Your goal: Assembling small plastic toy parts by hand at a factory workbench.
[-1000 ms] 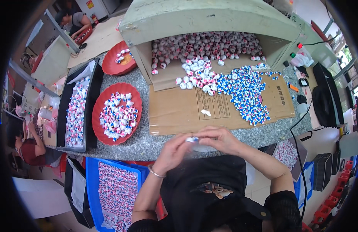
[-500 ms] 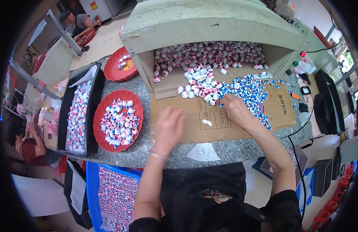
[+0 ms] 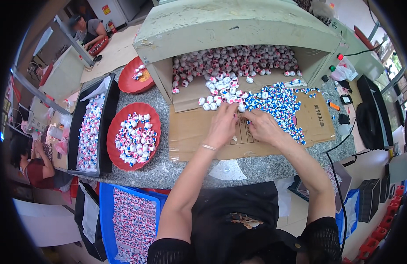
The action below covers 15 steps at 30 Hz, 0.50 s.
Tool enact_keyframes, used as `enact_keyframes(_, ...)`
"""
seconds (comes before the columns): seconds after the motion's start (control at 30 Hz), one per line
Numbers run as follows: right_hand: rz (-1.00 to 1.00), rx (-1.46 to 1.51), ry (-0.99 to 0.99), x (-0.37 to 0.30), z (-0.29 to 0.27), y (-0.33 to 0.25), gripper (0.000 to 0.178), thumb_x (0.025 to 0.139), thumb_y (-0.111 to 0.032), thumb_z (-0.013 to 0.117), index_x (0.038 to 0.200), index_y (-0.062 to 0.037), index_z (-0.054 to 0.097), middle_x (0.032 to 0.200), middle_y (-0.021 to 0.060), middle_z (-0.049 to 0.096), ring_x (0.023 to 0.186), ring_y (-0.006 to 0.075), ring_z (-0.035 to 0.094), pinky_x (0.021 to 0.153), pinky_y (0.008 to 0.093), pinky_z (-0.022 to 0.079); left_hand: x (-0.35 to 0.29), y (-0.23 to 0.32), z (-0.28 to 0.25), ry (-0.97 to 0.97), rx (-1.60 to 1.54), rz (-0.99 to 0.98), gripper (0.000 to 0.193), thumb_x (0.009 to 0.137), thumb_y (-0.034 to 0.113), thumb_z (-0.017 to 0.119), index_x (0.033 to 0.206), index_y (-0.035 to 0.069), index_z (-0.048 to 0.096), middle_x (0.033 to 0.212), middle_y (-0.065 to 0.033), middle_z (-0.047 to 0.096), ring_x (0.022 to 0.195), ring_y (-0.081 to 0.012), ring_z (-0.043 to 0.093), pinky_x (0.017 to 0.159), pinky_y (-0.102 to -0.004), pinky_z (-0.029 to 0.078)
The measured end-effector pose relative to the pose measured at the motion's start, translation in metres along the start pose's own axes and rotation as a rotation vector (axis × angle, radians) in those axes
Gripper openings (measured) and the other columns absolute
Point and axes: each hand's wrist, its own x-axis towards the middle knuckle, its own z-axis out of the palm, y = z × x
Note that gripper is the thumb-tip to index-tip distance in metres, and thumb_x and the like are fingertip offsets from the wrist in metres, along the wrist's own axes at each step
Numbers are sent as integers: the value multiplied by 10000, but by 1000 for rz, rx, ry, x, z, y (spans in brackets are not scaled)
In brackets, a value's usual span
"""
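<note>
My left hand (image 3: 223,126) is at the near edge of a loose heap of white-and-pink figure heads (image 3: 219,83), fingertips drawn together. Close beside it, my right hand (image 3: 264,126) has its fingers pinched at the near-left edge of many small blue-and-white pieces (image 3: 278,103). Whatever either hand pinches is hidden or too small to name. Both hands are over a flattened cardboard sheet (image 3: 190,132). To the left, a red scalloped bowl (image 3: 113,154) holds pieces combining white, pink and blue.
A pale green box-like hood (image 3: 234,33) covers a deep pile of white-and-pink heads. Left stand a black tray (image 3: 107,127) and a second red bowl (image 3: 126,86). A blue crate (image 3: 107,220) sits below the counter. A black cable (image 3: 333,171) hangs at right. Two people work farther left.
My left hand has moved right and farther away, from bare cardboard to the heap's edge beside my right hand. My right hand has shifted slightly left and nearer. The view has shifted a little.
</note>
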Motion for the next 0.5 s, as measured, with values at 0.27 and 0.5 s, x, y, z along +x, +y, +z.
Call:
enact_keyframes(0.27, 51, 81, 77, -68, 6, -27, 139, 786, -10, 658, 925, -19, 669, 822, 136, 621, 809, 325, 624, 707, 411, 507, -106, -6, -52, -38, -1097, -549, 318, 895, -11, 631, 1202, 2, 548, 1112, -52, 594, 947, -136, 619, 815, -252, 516)
enact_keyframes(0.5, 103, -161, -143, -67, -4, -25, 102, 780, -49, 669, 878, -21, 674, 801, 154, 632, 784, 342, 629, 700, 419, 518, -159, 8, -67, 111, -1407, -578, 334, 872, -35, 638, 1189, 23, 551, 1110, -87, 616, 952, -149, 630, 842, -281, 521)
